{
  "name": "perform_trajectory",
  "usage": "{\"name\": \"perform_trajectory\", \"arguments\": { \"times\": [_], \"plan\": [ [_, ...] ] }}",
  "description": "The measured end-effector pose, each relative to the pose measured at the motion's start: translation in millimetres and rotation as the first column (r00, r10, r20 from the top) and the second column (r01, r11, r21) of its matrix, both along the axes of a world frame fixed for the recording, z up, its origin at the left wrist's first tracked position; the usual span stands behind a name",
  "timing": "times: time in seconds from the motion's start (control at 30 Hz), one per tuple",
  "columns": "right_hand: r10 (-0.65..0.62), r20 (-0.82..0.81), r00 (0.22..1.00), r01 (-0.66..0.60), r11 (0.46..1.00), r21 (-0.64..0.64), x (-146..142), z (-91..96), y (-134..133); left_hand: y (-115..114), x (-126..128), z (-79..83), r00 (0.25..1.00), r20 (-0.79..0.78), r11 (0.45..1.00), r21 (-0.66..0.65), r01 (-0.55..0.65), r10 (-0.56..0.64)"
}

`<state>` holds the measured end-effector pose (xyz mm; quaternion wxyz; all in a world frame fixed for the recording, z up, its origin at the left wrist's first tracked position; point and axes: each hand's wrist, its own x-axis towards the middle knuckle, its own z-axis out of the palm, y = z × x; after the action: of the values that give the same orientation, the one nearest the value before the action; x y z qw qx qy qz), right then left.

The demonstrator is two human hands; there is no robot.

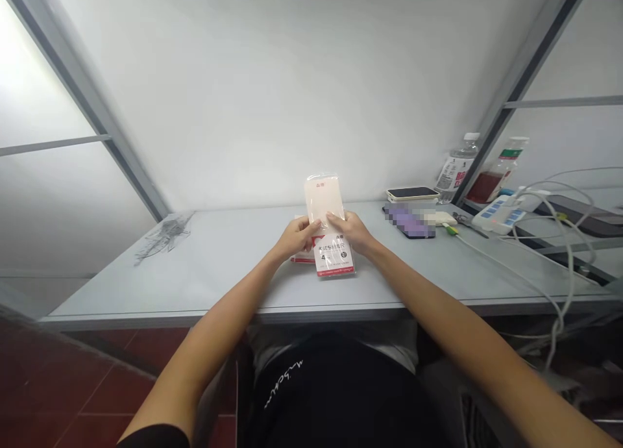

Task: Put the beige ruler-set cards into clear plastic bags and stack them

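Note:
Both my hands hold a packaged ruler set [333, 256] upright, tilted a little, above the desk near its front edge. It is a clear plastic sleeve with a pale card, a red strip along the bottom and Chinese print. My left hand [296, 235] pinches its left edge, thumb on the front. From the right side, my right hand [357, 231] grips it with the thumb across the pale card. A similar red-and-white packet [302, 258] lies on the desk behind it, mostly hidden by the left hand and the held packet.
The grey desk [228, 240] runs to a white wall. Dark scribble-like marks or crumpled film [168, 235] are at the left. At the right are a phone on a box [413, 193], a purple phone [411, 221], bottles [457, 169], a power strip [499, 212] and white cables [511, 277].

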<state>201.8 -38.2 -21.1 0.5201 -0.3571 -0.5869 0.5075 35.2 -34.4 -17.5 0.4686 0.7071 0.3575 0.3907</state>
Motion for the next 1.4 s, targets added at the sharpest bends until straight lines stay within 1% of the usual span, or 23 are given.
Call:
{"name": "perform_trajectory", "arguments": {
  "times": [0.13,0.33,0.6,0.73,0.87,0.93,1.0,1.07,1.13,1.2,1.27,1.33,1.4],
  "plan": [
    [0.003,0.057,0.998,-0.002,1.000,-0.011,-1,0.9,-1,1,1,-0.3,1.000,0.022,1.000,-0.018,0.002,-0.001],
    [0.001,0.093,0.996,-0.001,1.000,-0.007,-2,1.3,-2,1,2,-2.1,0.999,0.047,0.999,-0.052,-0.003,0.006],
    [0.027,0.148,0.989,-0.028,1.000,0.003,-3,1.1,-2,1,2,-1.1,0.997,0.074,0.999,-0.053,-0.010,0.014],
    [0.015,0.199,0.980,-0.019,1.000,0.018,-2,-0.4,0,1,3,-1.3,0.996,0.055,0.997,-0.031,-0.068,0.069],
    [-0.039,0.312,0.949,0.030,0.999,0.033,-1,-1.2,4,4,3,-2.7,0.978,-0.013,0.978,0.028,-0.205,0.206],
    [-0.061,0.372,0.926,0.052,0.998,0.036,1,-2.1,6,7,2,-4.5,0.952,-0.088,0.955,0.061,-0.289,0.294],
    [-0.087,0.430,0.899,0.078,0.996,0.039,3,-3.6,8,11,-2,-7.1,0.902,-0.182,0.920,0.099,-0.380,0.392],
    [-0.139,0.484,0.864,0.132,0.990,0.047,6,-5.2,11,16,-9,-9.7,0.826,-0.280,0.872,0.137,-0.470,0.489],
    [-0.206,0.530,0.822,0.202,0.977,0.067,9,-6.1,13,22,-17,-11.8,0.741,-0.382,0.830,0.163,-0.534,0.552],
    [-0.250,0.573,0.781,0.247,0.965,0.084,12,-5.9,14,28,-24,-13.1,0.672,-0.471,0.807,0.176,-0.563,0.571],
    [-0.250,0.617,0.746,0.251,0.964,0.087,14,-5.5,15,33,-30,-13.7,0.626,-0.534,0.803,0.194,-0.564,0.569],
    [-0.226,0.664,0.713,0.236,0.969,0.076,14,-5.8,14,35,-32,-14.1,0.603,-0.574,0.812,0.212,-0.544,0.554],
    [-0.205,0.709,0.675,0.228,0.972,0.064,14,-7.6,14,36,-32,-14.7,0.600,-0.602,0.832,0.218,-0.511,0.526]
  ]
}}
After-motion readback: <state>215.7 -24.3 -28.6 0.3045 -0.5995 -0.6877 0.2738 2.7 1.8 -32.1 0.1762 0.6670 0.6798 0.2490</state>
